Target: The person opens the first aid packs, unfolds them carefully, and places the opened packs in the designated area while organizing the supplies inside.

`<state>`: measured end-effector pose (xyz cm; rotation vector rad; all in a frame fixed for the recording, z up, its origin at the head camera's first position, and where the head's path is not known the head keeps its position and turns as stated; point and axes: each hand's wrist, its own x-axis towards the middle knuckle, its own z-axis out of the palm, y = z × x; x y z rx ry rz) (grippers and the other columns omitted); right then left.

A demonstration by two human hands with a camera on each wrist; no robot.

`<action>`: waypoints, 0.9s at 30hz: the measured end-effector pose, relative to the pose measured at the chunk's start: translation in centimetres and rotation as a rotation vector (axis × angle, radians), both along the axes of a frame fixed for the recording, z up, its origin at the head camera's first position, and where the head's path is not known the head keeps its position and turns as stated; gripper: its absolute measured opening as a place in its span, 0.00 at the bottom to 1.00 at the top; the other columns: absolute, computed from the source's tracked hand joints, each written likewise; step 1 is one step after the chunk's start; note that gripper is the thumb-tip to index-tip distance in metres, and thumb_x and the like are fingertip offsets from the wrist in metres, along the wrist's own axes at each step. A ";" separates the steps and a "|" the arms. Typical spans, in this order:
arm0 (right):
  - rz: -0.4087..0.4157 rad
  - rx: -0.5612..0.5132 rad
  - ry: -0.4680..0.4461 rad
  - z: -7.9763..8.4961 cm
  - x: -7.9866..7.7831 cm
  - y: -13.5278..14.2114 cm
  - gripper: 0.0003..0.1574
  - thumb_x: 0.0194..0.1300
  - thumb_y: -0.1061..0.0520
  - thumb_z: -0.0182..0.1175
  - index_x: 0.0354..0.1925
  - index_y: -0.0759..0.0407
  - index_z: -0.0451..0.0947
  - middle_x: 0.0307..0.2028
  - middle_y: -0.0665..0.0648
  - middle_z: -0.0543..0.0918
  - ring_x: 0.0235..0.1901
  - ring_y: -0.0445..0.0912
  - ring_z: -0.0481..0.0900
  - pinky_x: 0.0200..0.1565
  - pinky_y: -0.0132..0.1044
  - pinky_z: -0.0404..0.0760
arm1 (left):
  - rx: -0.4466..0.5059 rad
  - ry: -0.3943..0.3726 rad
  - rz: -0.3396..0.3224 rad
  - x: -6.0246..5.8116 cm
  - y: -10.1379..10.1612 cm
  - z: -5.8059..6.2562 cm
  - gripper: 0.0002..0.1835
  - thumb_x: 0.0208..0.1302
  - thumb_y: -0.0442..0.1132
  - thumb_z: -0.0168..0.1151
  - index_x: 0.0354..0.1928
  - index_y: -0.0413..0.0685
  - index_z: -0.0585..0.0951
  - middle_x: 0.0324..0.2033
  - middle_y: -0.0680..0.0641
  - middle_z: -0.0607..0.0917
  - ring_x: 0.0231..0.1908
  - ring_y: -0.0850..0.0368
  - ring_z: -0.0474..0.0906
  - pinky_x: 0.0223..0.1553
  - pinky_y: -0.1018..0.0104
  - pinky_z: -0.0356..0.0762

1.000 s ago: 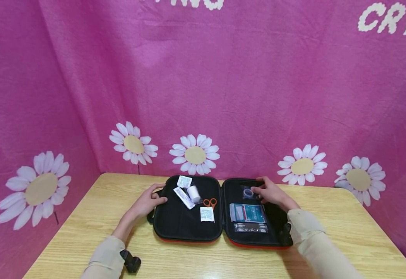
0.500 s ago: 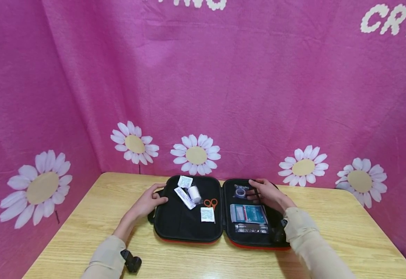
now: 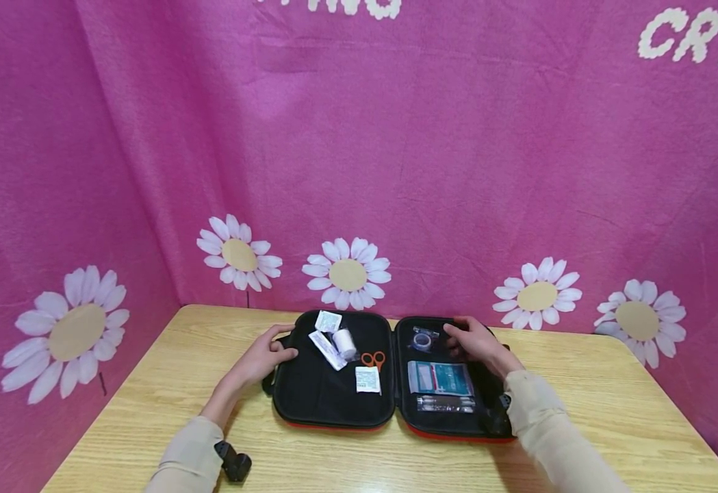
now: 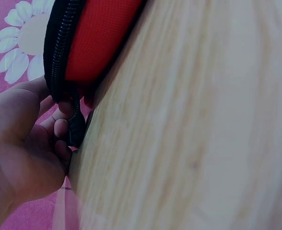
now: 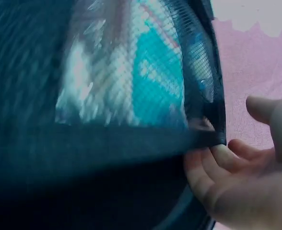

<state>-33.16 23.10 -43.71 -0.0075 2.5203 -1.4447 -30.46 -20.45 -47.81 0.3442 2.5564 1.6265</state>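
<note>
An unzipped black first-aid case with red outer shell (image 3: 334, 404) lies spread flat on the table, both halves facing up. My left hand (image 3: 262, 359) grips its left edge, thumb on the rim, fingers (image 4: 59, 128) below by the zipper and black handle (image 4: 76, 127). My right hand (image 3: 477, 344) is at the back of the right half, fingers tucked under the band of a mesh pocket (image 5: 107, 143), thumb raised apart. Inside that half are a tape roll (image 3: 422, 341), a teal packet (image 3: 441, 378) and a clear packet (image 3: 445, 404).
The left half bears a white bandage roll (image 3: 343, 344), orange-handled scissors (image 3: 374, 359), a long white packet (image 3: 327, 350) and small sachets (image 3: 367, 379). A pink flowered cloth (image 3: 426, 171) hangs behind the wooden table (image 3: 334, 465).
My right hand has moved left off the tape roll, then slightly back up and right. The tape roll has shifted left and toward me. My left hand keeps its place.
</note>
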 end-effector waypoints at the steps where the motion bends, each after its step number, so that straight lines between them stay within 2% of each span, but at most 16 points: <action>1: -0.019 0.053 0.026 0.0 0.1 0.1 0.40 0.75 0.47 0.51 0.71 0.71 0.53 0.48 0.70 0.80 0.37 0.49 0.81 0.37 0.42 0.81 | 0.000 0.004 -0.004 -0.1 0.0 -0.1 0.32 0.69 0.34 0.60 0.71 0.32 0.62 0.19 0.52 0.72 0.20 0.63 0.64 0.26 0.70 0.63; 4: -0.042 0.227 0.146 0.0 0.1 0.3 0.36 0.74 0.47 0.53 0.67 0.71 0.61 0.50 0.71 0.77 0.43 0.55 0.80 0.40 0.47 0.81 | 0.009 0.008 -0.003 -0.1 0.0 -0.2 0.31 0.68 0.32 0.60 0.70 0.31 0.62 0.18 0.51 0.72 0.20 0.62 0.64 0.27 0.70 0.63; 8: -0.034 0.344 0.301 0.4 0.0 0.3 0.30 0.72 0.51 0.54 0.61 0.71 0.68 0.54 0.73 0.78 0.50 0.61 0.77 0.54 0.55 0.77 | 0.020 0.003 -0.003 0.1 0.0 0.1 0.32 0.68 0.33 0.60 0.70 0.32 0.63 0.18 0.52 0.71 0.20 0.63 0.64 0.26 0.71 0.63; 10: -0.022 0.354 0.350 0.8 0.0 0.1 0.27 0.72 0.52 0.55 0.59 0.71 0.71 0.54 0.73 0.78 0.52 0.62 0.77 0.57 0.57 0.75 | 0.026 0.000 -0.006 0.2 0.0 0.3 0.32 0.68 0.34 0.61 0.71 0.33 0.63 0.18 0.53 0.71 0.20 0.63 0.64 0.26 0.71 0.63; 14: -0.001 0.349 0.390 1.4 0.1 -0.7 0.24 0.71 0.52 0.56 0.56 0.69 0.74 0.53 0.71 0.80 0.52 0.61 0.78 0.57 0.56 0.75 | 0.041 0.003 -0.013 0.3 0.1 0.4 0.32 0.68 0.35 0.61 0.70 0.33 0.63 0.18 0.53 0.71 0.19 0.63 0.64 0.25 0.70 0.63; 20: 0.026 0.345 0.415 1.8 0.1 -2.1 0.22 0.71 0.53 0.58 0.55 0.67 0.75 0.50 0.68 0.82 0.50 0.59 0.80 0.55 0.55 0.76 | 0.035 0.006 -0.007 0.3 0.1 0.2 0.32 0.68 0.35 0.61 0.70 0.33 0.63 0.18 0.53 0.71 0.20 0.63 0.65 0.25 0.70 0.63; 21: 0.030 0.342 0.420 1.8 0.1 -2.4 0.21 0.70 0.53 0.58 0.55 0.66 0.76 0.49 0.68 0.83 0.50 0.59 0.80 0.55 0.55 0.76 | 0.034 0.005 -0.008 0.6 0.2 0.6 0.32 0.68 0.34 0.61 0.70 0.32 0.63 0.18 0.52 0.72 0.20 0.62 0.65 0.26 0.70 0.64; 23: 0.048 0.335 0.426 2.0 0.2 -2.9 0.21 0.70 0.54 0.58 0.55 0.66 0.75 0.48 0.68 0.83 0.49 0.59 0.81 0.56 0.55 0.76 | 0.034 0.005 -0.012 0.6 0.2 0.6 0.32 0.68 0.35 0.61 0.70 0.33 0.63 0.18 0.52 0.72 0.21 0.62 0.66 0.26 0.70 0.64; 27: 0.085 0.322 0.445 2.4 0.2 -4.0 0.21 0.70 0.54 0.59 0.55 0.66 0.75 0.47 0.67 0.84 0.49 0.59 0.81 0.55 0.55 0.77 | 0.023 -0.013 -0.005 0.4 0.0 0.5 0.32 0.67 0.35 0.62 0.70 0.36 0.64 0.18 0.52 0.73 0.21 0.62 0.67 0.26 0.70 0.66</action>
